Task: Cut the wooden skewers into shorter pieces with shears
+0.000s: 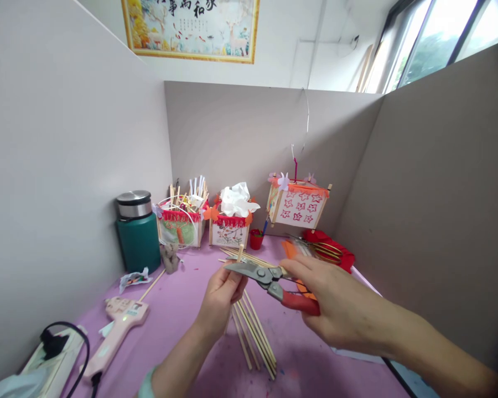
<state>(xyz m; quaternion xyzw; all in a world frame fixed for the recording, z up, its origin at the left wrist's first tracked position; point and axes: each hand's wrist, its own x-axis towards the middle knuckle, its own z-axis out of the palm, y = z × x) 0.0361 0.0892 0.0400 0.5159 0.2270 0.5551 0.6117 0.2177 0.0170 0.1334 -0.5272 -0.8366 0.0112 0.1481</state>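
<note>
My left hand (pixel 221 296) is closed around a thin wooden stick (pixel 240 252), whose tip points up past the fingers. In my right hand (pixel 340 304) is a pair of pruning shears (pixel 265 276) with a red handle. Their jaws reach across to the stick just above my left fingertips; whether the blades touch it I cannot tell. Below and behind my left hand, several long wooden sticks (pixel 255 331) lie on the purple tabletop (pixel 182 320). More sticks lie just beyond the shears.
On the left are a pink glue gun (pixel 122 326), a power strip (pixel 52 359) and a green bottle (pixel 138 237). Decorated boxes (pixel 229 232) stand at the back, beside a hanging paper lantern (pixel 301 205). Gold-handled scissors (pixel 327 251) rest on red cloth (pixel 348 258). Grey partitions enclose the table.
</note>
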